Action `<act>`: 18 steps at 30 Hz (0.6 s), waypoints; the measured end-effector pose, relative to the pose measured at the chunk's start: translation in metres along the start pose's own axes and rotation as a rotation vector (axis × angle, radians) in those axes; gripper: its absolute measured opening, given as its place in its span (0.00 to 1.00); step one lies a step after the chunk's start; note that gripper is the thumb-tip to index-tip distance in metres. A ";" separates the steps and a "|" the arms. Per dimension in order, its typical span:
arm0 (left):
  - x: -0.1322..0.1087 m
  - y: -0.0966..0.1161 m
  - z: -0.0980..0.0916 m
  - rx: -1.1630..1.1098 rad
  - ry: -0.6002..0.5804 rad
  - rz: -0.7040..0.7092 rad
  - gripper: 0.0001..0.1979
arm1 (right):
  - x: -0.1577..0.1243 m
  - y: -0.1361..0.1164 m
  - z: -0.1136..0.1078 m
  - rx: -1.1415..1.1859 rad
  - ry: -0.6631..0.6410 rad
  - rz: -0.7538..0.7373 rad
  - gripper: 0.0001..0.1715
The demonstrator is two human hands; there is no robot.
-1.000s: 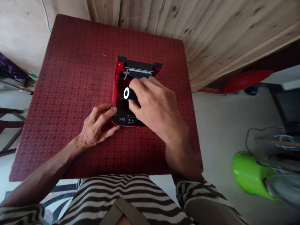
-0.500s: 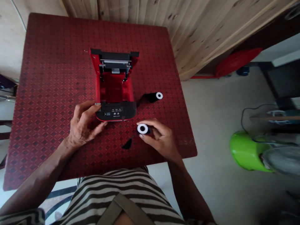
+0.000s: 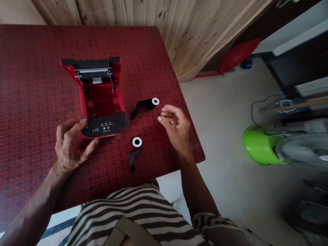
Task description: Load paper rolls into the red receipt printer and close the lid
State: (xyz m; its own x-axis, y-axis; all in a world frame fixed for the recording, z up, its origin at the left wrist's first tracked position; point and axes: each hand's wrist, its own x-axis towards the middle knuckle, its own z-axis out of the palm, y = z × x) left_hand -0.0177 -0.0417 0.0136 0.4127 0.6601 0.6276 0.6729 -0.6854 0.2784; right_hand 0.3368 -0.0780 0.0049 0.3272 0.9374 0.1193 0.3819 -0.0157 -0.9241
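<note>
A red and black printer (image 3: 105, 126) sits on the table with its lid (image 3: 96, 65) raised and its red inner bay showing. My left hand (image 3: 69, 145) grips the printer's front left corner, fingertips on the top edge and thumb along the front. Right of the printer, my right hand (image 3: 178, 128) hovers with fingers loosely bent and nothing between them. Nearest to it is a roll of black ribbon (image 3: 155, 101) with a white core, its loose tail running toward the printer. Another black ribbon roll (image 3: 137, 142) lies in front of the printer, tail trailing toward me.
The red patterned table (image 3: 33, 85) ends at its right edge, beyond my right hand. Wood panelling (image 3: 143, 13) stands behind it. On the floor to the right are a green bucket (image 3: 256, 145) and a red object (image 3: 239, 54) near the wall.
My right hand has let go of the front ribbon roll, which now lies on the table, and moved right and away from me. My left hand stays on the printer. The view has shifted right.
</note>
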 end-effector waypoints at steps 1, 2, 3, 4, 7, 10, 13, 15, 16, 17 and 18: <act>0.000 0.000 0.000 0.002 0.010 0.010 0.43 | 0.012 0.006 0.004 -0.048 0.052 -0.015 0.29; 0.000 -0.001 0.000 0.002 0.019 0.019 0.43 | 0.022 0.011 0.009 -0.079 0.058 -0.037 0.34; 0.000 -0.001 0.000 0.001 0.024 0.024 0.43 | 0.032 0.016 0.014 -0.105 0.038 -0.059 0.37; 0.000 -0.001 0.000 0.000 0.028 0.024 0.42 | 0.039 0.019 0.019 -0.126 0.018 -0.077 0.37; 0.001 0.000 0.001 -0.004 0.008 0.007 0.42 | 0.050 0.024 0.031 -0.194 0.031 -0.104 0.24; 0.001 0.000 0.000 -0.019 -0.002 0.002 0.42 | 0.051 0.027 0.036 -0.203 0.053 -0.111 0.16; 0.001 -0.002 0.001 -0.023 0.013 0.019 0.43 | 0.049 0.019 0.032 -0.117 0.016 -0.076 0.15; 0.000 -0.004 0.002 -0.027 0.019 0.027 0.42 | 0.044 0.000 0.022 -0.033 -0.034 -0.084 0.17; 0.000 -0.004 0.002 -0.031 0.019 0.029 0.42 | 0.041 -0.014 0.016 -0.001 -0.062 -0.106 0.18; -0.001 -0.005 0.003 -0.035 0.019 0.026 0.42 | 0.037 -0.031 0.008 0.013 -0.097 -0.136 0.19; -0.001 -0.005 0.004 -0.040 0.023 0.024 0.42 | 0.033 -0.049 0.001 0.003 -0.125 -0.164 0.19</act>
State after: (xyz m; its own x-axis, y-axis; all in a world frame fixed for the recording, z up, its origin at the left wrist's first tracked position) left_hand -0.0192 -0.0378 0.0091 0.4137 0.6363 0.6512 0.6379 -0.7129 0.2914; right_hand 0.3283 -0.0465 0.0538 0.1515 0.9632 0.2221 0.4185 0.1411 -0.8972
